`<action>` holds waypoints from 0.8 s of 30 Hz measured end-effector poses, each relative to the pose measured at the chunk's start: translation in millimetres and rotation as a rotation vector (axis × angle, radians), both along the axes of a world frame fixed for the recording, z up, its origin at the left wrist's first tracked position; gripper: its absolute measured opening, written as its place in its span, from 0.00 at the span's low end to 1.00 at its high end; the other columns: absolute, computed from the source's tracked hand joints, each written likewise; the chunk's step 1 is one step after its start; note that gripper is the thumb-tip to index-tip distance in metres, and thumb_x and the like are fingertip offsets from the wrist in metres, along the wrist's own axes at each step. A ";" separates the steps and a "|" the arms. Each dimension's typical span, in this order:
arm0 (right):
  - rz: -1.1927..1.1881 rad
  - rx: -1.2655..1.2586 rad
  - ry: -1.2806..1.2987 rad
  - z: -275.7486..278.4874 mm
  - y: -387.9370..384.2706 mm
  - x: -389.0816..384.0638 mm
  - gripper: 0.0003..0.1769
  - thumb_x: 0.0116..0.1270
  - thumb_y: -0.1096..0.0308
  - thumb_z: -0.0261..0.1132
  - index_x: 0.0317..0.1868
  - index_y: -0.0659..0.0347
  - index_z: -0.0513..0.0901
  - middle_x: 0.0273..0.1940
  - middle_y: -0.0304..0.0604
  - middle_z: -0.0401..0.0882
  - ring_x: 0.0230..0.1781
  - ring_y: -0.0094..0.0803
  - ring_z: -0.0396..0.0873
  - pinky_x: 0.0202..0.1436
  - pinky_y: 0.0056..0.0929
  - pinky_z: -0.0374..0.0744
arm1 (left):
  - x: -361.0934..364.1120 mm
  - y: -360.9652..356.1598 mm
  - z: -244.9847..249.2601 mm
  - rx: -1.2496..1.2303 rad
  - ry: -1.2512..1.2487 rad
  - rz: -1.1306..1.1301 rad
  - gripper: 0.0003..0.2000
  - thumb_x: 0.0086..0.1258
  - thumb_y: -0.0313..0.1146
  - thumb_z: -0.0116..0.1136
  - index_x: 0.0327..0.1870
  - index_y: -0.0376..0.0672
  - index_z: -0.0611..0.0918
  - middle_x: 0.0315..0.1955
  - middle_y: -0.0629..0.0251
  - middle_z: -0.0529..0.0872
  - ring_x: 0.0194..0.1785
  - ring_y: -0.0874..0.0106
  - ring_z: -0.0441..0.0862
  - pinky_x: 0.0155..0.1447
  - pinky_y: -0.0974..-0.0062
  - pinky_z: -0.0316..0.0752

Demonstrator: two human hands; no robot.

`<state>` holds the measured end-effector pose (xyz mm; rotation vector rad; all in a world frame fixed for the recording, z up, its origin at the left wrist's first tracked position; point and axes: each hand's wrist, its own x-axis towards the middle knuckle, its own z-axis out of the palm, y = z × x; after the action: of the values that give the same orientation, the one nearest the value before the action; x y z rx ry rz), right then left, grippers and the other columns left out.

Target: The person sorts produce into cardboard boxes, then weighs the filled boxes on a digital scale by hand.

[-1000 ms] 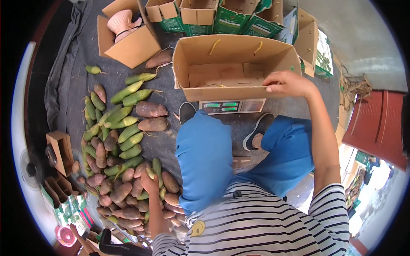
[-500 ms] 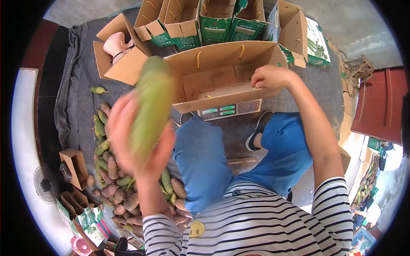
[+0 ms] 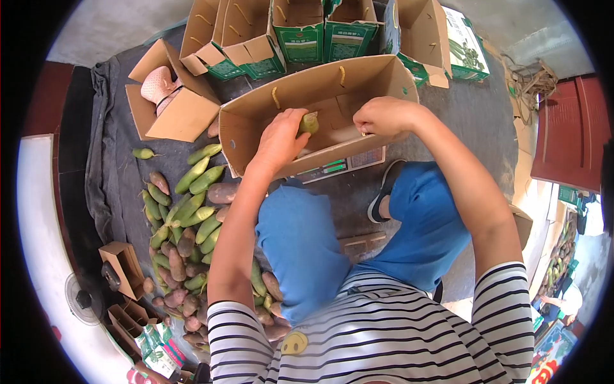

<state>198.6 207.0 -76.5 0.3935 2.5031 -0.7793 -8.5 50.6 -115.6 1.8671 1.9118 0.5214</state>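
Note:
My left hand [image 3: 281, 136] reaches inside an open cardboard carton [image 3: 281, 165], its fingers curved around a green radish [image 3: 309, 123]. Only one end of that radish shows past the fingers; the rest is hidden by my hand and the near wall. At the carton's near rim, toward the right, my right hand [image 3: 385, 117] is closed in a pinch, with a bit of yellow cord at its fingertips. The carton rests on a digital scale [image 3: 339, 166], whose lit green displays are partly covered. Yellow cord loops hang on the carton's far inner wall.
A pile of green radishes [image 3: 190, 210] and reddish-brown tubers [image 3: 177, 264] lies on the dark floor sheet at left. Several green-printed cartons [image 3: 300, 42] stand beyond. An open box [image 3: 192, 115] holds something pink. My knees flank the scale's near side. A fan [image 3: 83, 299] stands at far left.
My left hand has carried the green radish from above the pile, forward and right, down into the carton. My right hand has stayed at the rim. The view has shifted slightly.

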 end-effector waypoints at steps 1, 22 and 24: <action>0.001 0.018 0.028 -2.4 0.1 0.9 0.09 0.64 0.65 0.58 0.37 0.60 0.82 0.36 0.50 0.82 0.43 0.47 0.79 0.45 0.44 0.75 | 1.2 -0.7 1.8 0.029 -0.058 0.037 0.22 0.61 0.35 0.64 0.55 0.38 0.75 0.51 0.54 0.79 0.56 0.54 0.76 0.58 0.60 0.73; -0.044 0.352 0.026 -9.2 -6.7 -3.6 0.07 0.58 0.74 0.58 0.35 0.69 0.79 0.37 0.54 0.81 0.45 0.49 0.80 0.47 0.43 0.78 | 3.7 -41.2 21.5 -0.037 0.078 -0.103 0.09 0.66 0.37 0.59 0.42 0.44 0.80 0.36 0.59 0.83 0.41 0.55 0.81 0.43 0.59 0.75; -0.028 0.364 0.101 -6.2 -6.4 0.9 0.08 0.58 0.75 0.58 0.37 0.68 0.79 0.38 0.53 0.81 0.46 0.49 0.80 0.47 0.43 0.78 | 2.4 -40.4 21.4 -0.051 0.084 -0.096 0.10 0.67 0.37 0.59 0.43 0.44 0.80 0.36 0.59 0.83 0.42 0.55 0.81 0.43 0.60 0.75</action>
<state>199.5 200.6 -82.7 0.5249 2.7426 -0.3563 -6.1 10.2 -94.2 1.9655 1.8585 0.3662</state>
